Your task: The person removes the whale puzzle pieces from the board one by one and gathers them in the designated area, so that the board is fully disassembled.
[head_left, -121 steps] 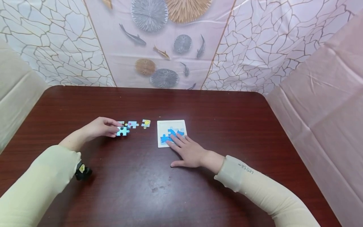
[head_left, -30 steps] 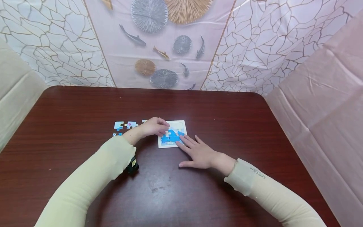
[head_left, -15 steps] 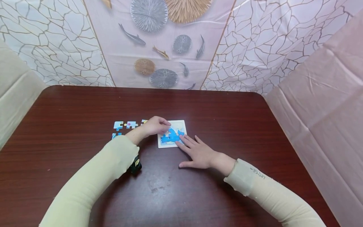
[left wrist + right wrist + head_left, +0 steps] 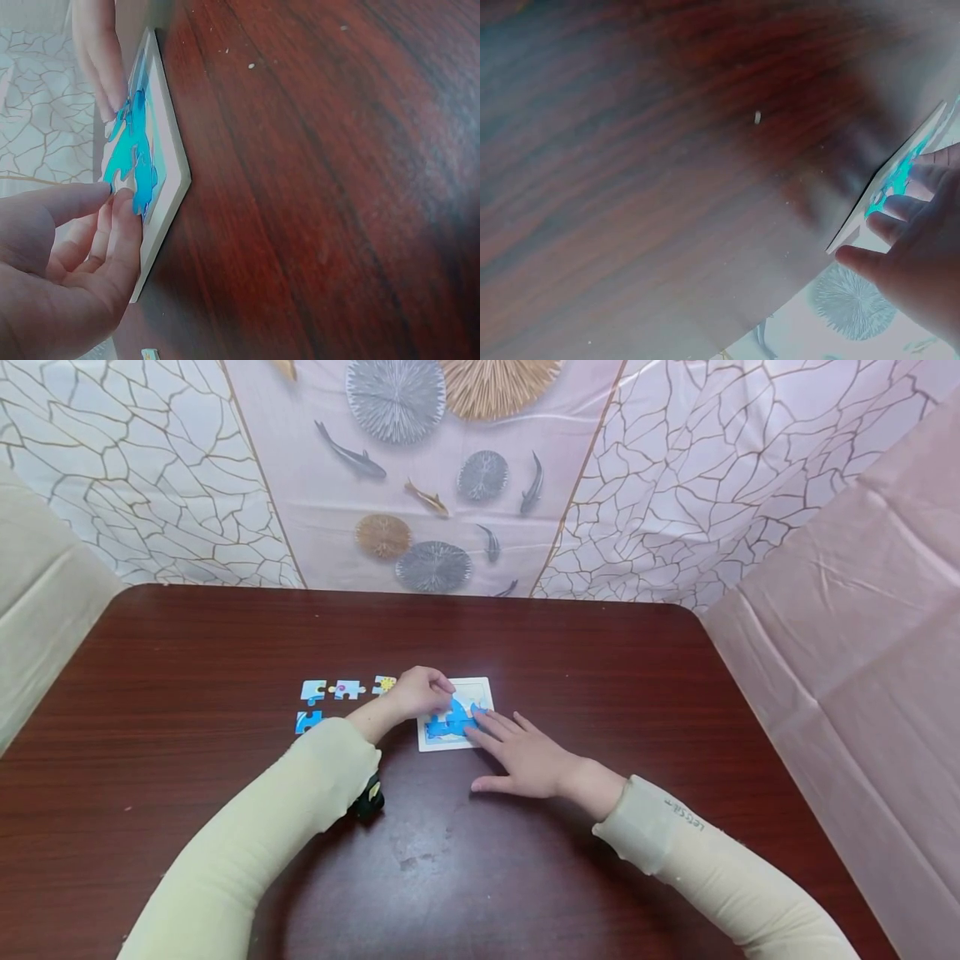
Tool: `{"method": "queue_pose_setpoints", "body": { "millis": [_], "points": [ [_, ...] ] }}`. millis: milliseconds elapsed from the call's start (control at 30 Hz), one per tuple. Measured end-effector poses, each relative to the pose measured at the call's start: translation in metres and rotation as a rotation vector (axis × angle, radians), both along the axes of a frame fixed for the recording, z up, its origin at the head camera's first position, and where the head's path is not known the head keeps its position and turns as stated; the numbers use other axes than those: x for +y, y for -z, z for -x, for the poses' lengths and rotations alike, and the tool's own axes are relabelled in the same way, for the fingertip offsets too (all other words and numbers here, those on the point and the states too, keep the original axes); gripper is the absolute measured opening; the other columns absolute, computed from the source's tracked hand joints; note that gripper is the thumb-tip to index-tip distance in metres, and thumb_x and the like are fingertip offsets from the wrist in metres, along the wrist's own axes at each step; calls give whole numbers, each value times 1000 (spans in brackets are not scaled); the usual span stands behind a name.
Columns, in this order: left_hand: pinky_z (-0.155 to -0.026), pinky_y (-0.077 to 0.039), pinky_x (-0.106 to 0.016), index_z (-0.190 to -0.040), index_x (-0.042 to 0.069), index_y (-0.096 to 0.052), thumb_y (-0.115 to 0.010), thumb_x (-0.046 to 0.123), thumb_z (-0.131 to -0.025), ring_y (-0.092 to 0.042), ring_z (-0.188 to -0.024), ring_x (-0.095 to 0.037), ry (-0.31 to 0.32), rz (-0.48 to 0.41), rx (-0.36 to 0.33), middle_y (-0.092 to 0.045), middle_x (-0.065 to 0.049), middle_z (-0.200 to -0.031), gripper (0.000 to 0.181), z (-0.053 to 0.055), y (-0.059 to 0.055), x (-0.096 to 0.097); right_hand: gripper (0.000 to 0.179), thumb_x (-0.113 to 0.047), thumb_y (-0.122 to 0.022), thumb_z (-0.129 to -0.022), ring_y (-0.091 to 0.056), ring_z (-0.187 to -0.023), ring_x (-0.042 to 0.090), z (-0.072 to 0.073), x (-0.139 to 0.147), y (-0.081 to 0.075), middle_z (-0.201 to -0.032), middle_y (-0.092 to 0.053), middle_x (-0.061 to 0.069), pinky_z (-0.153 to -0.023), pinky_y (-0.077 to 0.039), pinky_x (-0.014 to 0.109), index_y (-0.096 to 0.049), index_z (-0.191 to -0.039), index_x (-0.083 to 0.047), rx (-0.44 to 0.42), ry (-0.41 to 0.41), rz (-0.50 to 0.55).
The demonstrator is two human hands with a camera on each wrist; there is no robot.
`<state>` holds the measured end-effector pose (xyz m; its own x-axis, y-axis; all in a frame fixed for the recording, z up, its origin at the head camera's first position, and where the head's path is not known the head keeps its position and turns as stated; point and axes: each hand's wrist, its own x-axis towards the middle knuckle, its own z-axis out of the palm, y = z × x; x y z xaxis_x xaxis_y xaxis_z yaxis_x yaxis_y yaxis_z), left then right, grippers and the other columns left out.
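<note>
Hands [image 4: 415, 692] [image 4: 529, 765] touch puzzle [image 4: 450, 728]; only head shows loose-piece row [image 4: 347, 690].

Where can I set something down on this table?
Bare: between the puzzle tray and backdrop; right of the tray, past the right hand; in front, between the sleeves. Crowded: the tray, left hand at it, and the loose pieces to its left.

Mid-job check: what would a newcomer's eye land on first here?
Probably the white puzzle tray with its bright blue picture, on the dark table: left hand at its left side, right hand at its lower right. Next, the loose puzzle pieces left of it, then the silver and gold discs on the backdrop behind.
</note>
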<state>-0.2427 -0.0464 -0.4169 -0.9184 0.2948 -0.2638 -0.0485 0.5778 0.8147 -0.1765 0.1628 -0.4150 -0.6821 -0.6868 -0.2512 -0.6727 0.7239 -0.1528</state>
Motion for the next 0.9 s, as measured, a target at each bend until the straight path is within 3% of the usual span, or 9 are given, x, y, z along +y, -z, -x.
{"method": "queue_pose_setpoints", "body": {
  "millis": [500,900],
  "points": [
    [-74,-55,-25,-107,0,-63,-64,12,-85,-63,-76,-17,4,-2,-14,-67,-15,-95,25,1,2,0,82,-66,-43,-87,-10,-146,23,0,-3,2,-158,-11,6,-115,-14,57,-22,-149,-17,-22,10,-61],
    [-75,-57,-26,-109,0,-65,-65,14,-86,-65,-75,-15,-13,-92,-40,-68,-16,-99,27,5,3,-6,84,-67,-42,-87,-7,-146,22,0,-5,1,-158,-9,6,-116,-12,56,-19,-150,-18,-39,20,-94]
  ]
}}
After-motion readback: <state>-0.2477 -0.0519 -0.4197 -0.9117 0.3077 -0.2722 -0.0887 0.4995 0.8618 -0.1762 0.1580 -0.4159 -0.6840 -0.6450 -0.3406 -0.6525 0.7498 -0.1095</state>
